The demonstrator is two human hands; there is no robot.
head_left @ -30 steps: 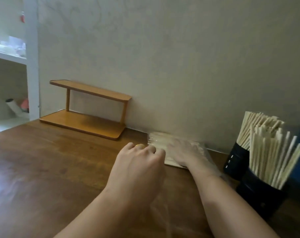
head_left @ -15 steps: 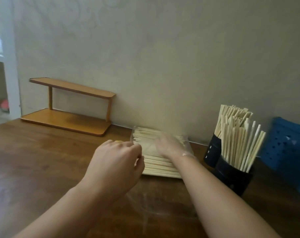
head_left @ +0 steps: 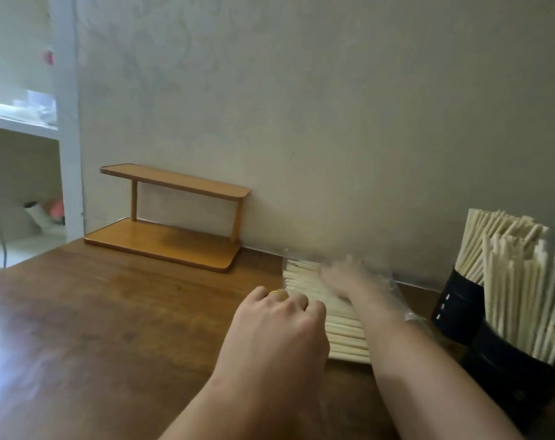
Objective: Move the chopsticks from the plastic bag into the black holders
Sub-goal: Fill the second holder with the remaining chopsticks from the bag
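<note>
Against the wall at twelve o'clock on the surface (head_left: 111,328): plastic bag (head_left: 393,284) of chopsticks (head_left: 342,338). At three o'clock of it, two holders (head_left: 460,309), filled. At ten o'clock, small shelf (head_left: 174,236).

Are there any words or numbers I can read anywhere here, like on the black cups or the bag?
No words or numbers can be read.
Far black holder: three small pale marks in a column, too small and blurred to read.
Near black holder: no marks can be made out.
Plastic bag of chopsticks: clear, no print visible.
Wooden shelf: plain.
</note>
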